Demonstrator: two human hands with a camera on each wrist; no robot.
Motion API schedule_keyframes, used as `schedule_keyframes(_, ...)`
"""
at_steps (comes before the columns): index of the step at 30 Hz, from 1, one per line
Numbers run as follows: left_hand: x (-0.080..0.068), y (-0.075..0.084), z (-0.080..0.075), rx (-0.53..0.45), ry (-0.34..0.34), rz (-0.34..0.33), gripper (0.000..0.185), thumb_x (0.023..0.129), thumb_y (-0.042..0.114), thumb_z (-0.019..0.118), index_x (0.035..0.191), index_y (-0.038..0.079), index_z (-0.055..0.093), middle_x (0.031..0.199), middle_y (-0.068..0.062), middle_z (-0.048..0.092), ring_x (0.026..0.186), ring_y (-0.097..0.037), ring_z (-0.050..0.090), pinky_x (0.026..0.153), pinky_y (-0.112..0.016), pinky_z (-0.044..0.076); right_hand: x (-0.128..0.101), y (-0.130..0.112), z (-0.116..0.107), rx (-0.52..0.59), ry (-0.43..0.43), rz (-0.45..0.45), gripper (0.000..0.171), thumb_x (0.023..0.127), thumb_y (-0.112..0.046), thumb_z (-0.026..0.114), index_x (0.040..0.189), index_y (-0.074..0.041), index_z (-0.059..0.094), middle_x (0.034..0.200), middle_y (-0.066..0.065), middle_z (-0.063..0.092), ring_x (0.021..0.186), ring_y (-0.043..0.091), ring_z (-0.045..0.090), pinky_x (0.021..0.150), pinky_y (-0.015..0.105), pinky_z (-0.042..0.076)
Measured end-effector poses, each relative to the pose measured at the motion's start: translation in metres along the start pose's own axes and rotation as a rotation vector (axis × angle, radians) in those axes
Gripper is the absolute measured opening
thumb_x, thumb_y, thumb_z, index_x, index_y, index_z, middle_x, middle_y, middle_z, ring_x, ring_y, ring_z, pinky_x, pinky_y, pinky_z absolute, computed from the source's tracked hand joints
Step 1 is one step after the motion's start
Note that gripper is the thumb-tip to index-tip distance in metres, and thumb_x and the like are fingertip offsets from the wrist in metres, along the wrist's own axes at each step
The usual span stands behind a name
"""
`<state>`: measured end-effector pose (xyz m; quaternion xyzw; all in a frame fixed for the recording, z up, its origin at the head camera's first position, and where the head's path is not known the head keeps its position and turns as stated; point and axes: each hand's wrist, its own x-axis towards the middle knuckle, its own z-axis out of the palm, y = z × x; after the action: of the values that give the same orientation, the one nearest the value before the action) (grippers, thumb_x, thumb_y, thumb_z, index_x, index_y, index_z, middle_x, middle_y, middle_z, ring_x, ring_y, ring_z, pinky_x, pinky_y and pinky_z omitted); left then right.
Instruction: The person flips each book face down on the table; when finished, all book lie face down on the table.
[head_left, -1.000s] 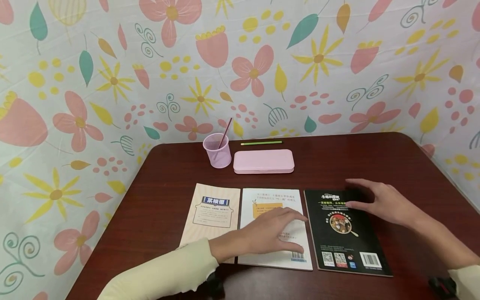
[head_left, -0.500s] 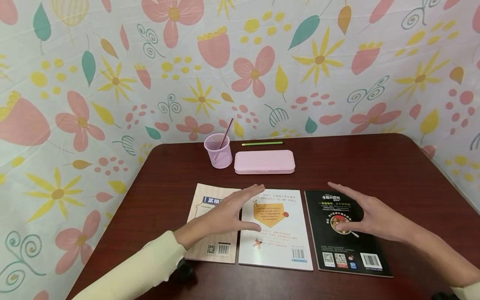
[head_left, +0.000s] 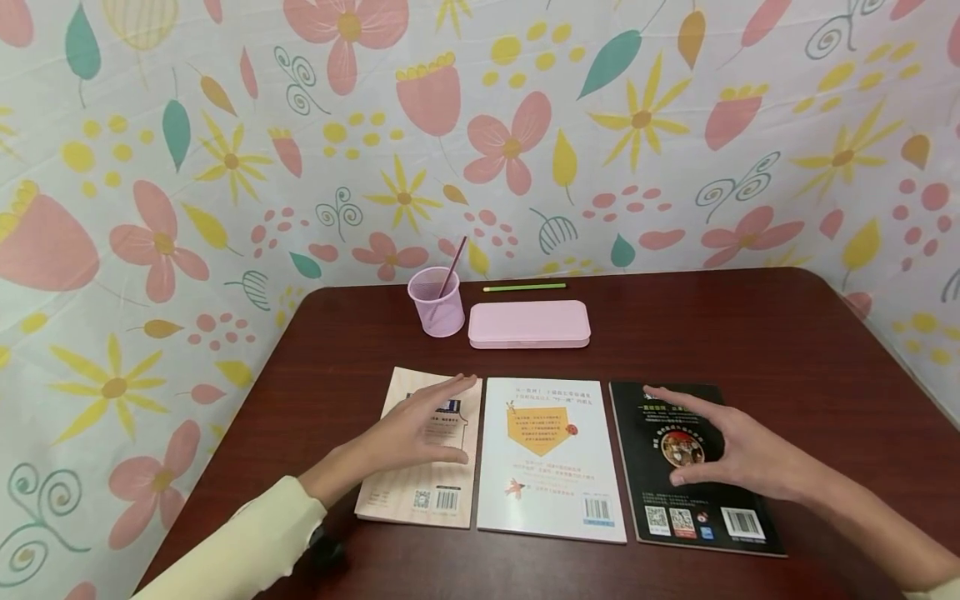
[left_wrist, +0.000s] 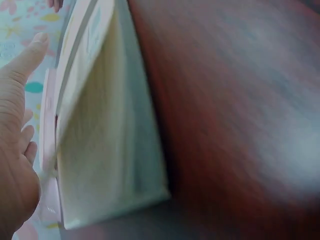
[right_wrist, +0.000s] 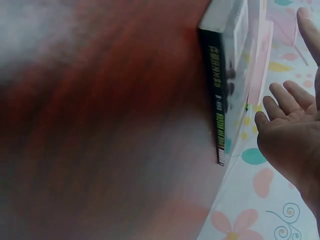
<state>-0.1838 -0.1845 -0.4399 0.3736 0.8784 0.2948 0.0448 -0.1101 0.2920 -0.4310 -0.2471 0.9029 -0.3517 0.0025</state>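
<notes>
Three books lie side by side on the dark wooden table, back covers up. My left hand (head_left: 401, 429) hovers over the cream book (head_left: 397, 500) on the left, thumb and fingers spread and holding nothing; it hides part of that cover. In the middle is a white book (head_left: 551, 517) with an orange panel. Over the black book (head_left: 712, 521) at the right, my right hand (head_left: 750, 450) is held with thumb and fingers apart, grasping nothing. The right wrist view shows the spine of the black book (right_wrist: 217, 95) below the relaxed right hand (right_wrist: 295, 130).
Behind the books sits a closed pink pencil case (head_left: 529, 325). Left of it stands a pink mesh pen cup (head_left: 438, 312) with a dark red pencil (head_left: 452, 268) leaning in it. A green pencil (head_left: 525, 287) lies at the back, before a flower-patterned cloth (head_left: 480, 133).
My left hand has moved left, from over the white book to over the cream one. The right hand has shifted slightly left and down over the black book. The books stayed in place.
</notes>
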Motion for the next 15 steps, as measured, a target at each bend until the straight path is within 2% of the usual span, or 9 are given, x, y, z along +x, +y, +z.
schedule_keyframes(8,-0.022,-0.020,-0.001,0.049,0.025,-0.015,0.099,0.083,0.049,0.091,0.165,0.023,0.041,0.168,-0.002,0.041,0.154,-0.024,0.039,0.122,-0.053,0.037,-0.006,0.004,0.006,0.006,-0.027,-0.013,0.104,0.076,-0.046,0.094,0.163,-0.020,0.044,0.159,0.009,0.052,0.133,-0.013,0.040,0.094,0.022,0.052)
schedule_keyframes(15,-0.033,-0.028,0.000,0.009,0.000,-0.045,0.096,0.085,0.051,0.088,0.165,0.024,0.042,0.168,-0.002,0.041,0.156,-0.028,0.034,0.123,-0.057,0.032,-0.008,0.010,0.010,-0.012,-0.060,-0.063,0.106,0.076,-0.053,0.090,0.164,-0.017,0.042,0.160,0.010,0.050,0.141,-0.017,0.030,0.096,0.019,0.051)
